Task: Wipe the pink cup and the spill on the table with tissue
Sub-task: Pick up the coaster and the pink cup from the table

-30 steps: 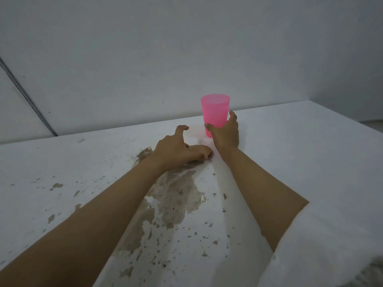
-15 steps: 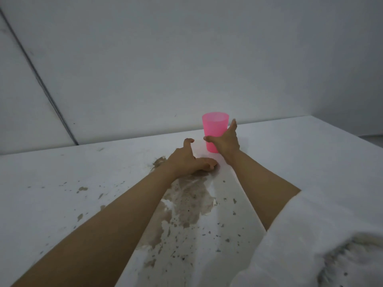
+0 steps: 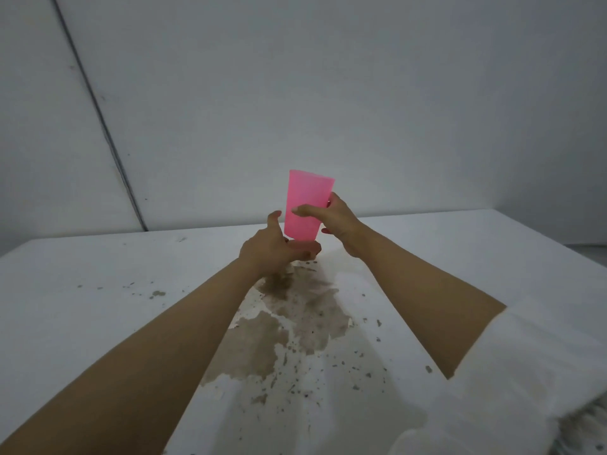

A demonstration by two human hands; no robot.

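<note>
The pink cup (image 3: 305, 205) is off the table, upright with a slight tilt, held in the air over the far end of the spill. My right hand (image 3: 331, 221) grips its side, thumb across the front. My left hand (image 3: 276, 251) cups the cup's base from below, fingers under it and thumb raised beside its left wall. No tissue shows in either hand. The spill (image 3: 295, 323) is a brownish wet patch with dark specks, spreading on the white table (image 3: 98, 307) from under my hands toward me.
A white sleeve (image 3: 525, 372) covers my right upper arm at the lower right. Grey walls stand close behind the table, with a dark seam (image 3: 98, 110) on the left. The table's right edge (image 3: 584, 254) runs near the corner.
The cup has been lifted off the table by my right hand. My left hand left the table surface and came up under the cup's base. The camera tilted upward.
</note>
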